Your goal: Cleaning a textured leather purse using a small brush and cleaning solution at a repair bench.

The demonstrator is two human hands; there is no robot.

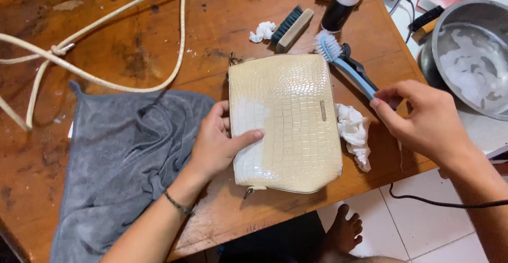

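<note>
A cream crocodile-pattern bag [288, 117] lies flat on the wooden table [159, 35]. A paler, cleaner patch shows at its left side. My left hand [218, 140] grips the bag's left edge, thumb on top. My right hand [420, 117] holds the handle of a blue brush [344, 64] with white bristles. The bristles hover by the bag's upper right corner. A crumpled white cloth [354, 130] lies just right of the bag.
A grey towel [116, 162] spreads left of the bag, under a cream strap [106, 27]. Behind the bag are a wooden brush [292, 27], a dark bottle with white cap [343, 3] and white wads. A metal basin of foamy water [473, 56] sits at right.
</note>
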